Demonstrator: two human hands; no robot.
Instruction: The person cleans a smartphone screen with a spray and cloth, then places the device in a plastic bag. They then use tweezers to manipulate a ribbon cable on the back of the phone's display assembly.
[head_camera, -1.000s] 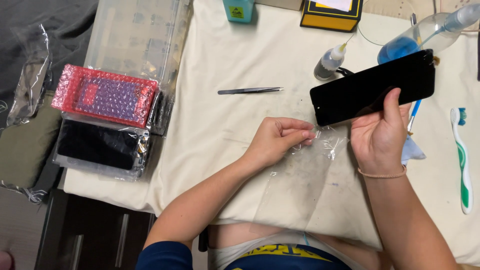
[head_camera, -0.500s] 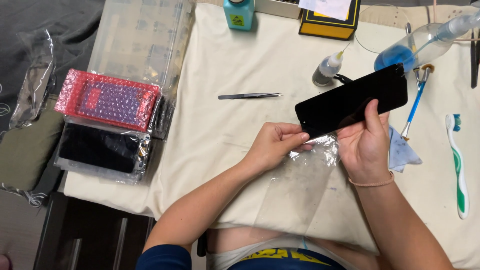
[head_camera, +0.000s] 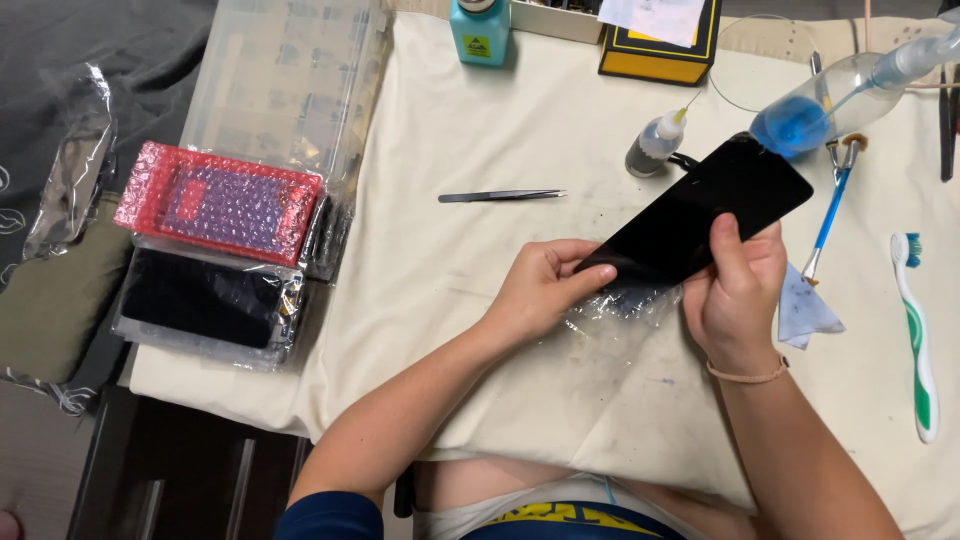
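My right hand (head_camera: 738, 285) grips a flat black phone screen panel (head_camera: 700, 210), thumb across its face, tilted up toward the right. My left hand (head_camera: 540, 285) pinches the panel's lower left corner together with a crinkled clear plastic bag (head_camera: 625, 310) that hangs below it over the cream cloth (head_camera: 440, 130). Both hands are close together above the middle of the cloth.
Dark tweezers (head_camera: 500, 196) lie left of the panel. A small glue bottle (head_camera: 655, 145), a clear bottle of blue liquid (head_camera: 800, 120), a blue-handled tool (head_camera: 828, 215), a green toothbrush (head_camera: 918, 330), a yellow-black box (head_camera: 660, 35), a teal bottle (head_camera: 480, 30). Red bubble-wrapped packet (head_camera: 220, 200) at left.
The panel has come down and leftward toward the bag. My left hand has moved from the bag alone onto the panel's lower corner.
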